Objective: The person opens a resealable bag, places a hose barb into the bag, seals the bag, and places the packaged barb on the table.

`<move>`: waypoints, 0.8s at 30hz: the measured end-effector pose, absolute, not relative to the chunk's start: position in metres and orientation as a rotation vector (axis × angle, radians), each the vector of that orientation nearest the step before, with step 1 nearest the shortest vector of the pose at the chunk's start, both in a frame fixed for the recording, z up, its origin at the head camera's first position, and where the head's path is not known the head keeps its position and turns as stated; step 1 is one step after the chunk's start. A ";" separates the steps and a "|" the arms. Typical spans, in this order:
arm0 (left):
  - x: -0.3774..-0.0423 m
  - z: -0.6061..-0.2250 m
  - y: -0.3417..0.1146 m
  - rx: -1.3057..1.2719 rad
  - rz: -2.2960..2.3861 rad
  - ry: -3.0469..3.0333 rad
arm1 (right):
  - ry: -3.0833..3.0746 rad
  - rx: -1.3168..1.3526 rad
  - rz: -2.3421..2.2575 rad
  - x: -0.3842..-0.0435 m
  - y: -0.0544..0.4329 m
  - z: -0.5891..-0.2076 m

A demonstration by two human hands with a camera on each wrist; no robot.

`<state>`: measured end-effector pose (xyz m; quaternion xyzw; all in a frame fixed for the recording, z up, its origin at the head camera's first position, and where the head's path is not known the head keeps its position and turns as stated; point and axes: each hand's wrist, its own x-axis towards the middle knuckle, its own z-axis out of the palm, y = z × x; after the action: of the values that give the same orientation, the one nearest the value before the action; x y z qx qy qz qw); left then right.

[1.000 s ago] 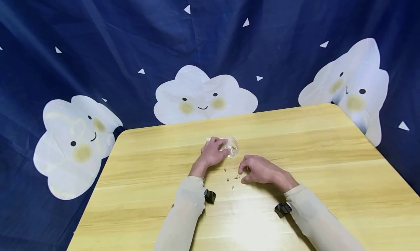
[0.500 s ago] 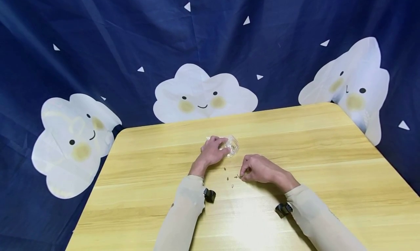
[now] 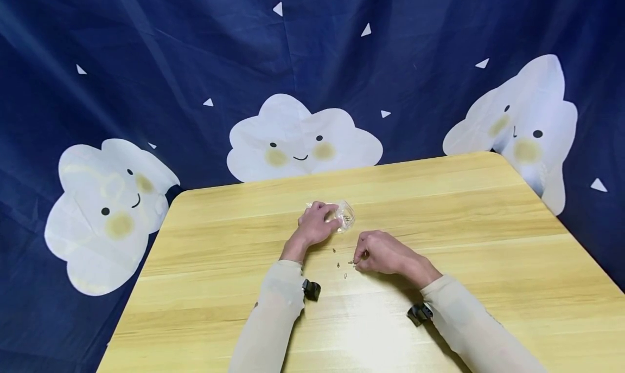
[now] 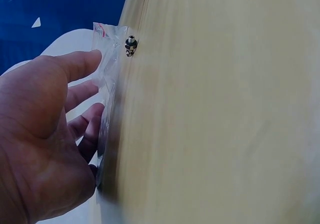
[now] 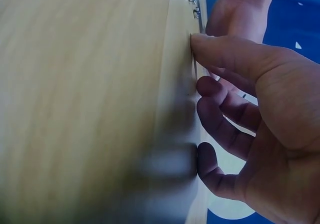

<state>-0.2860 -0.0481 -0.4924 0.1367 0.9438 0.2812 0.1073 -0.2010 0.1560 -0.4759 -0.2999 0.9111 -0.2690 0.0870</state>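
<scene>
A clear plastic bag [image 3: 348, 210] lies flat on the table, with several small metal pieces showing through it. My left hand [image 3: 316, 224] rests on the bag, fingers spread and relaxed; the left wrist view shows the thumb and fingertips against the plastic [image 4: 107, 63]. My right hand [image 3: 383, 252] is low over the table with thumb and index finger pinched together at a small metal piece, mostly hidden by the fingertips. Just left of those fingertips lies another metal piece [image 3: 350, 262]. In the right wrist view, the other right fingers [image 5: 220, 129] are curled near the tabletop.
More small brass-coloured metal pieces [image 3: 338, 265] lie scattered between the hands, one a thin loop [image 3: 345, 276]. The wooden table [image 3: 205, 308] reaches back to a dark blue curtain [image 3: 415, 69] with white clouds. Each wrist carries a black camera [image 3: 311, 290].
My right thumb and index finger have come together on a small metal piece, and the hand has shifted very slightly left. The left hand stays on the bag.
</scene>
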 end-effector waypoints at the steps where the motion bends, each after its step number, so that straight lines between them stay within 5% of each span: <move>1: -0.286 -0.492 -0.048 0.403 0.826 2.777 | 2.715 -0.890 -0.801 -0.201 0.156 -0.476; 24: -0.286 -0.491 -0.048 0.398 0.813 2.777 | 2.698 -0.977 -0.839 -0.201 0.151 -0.475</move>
<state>-0.2860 -0.0483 -0.4906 0.1353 0.9449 0.2768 0.1103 -0.2013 0.1507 -0.4747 -0.3260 0.8998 -0.2799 0.0761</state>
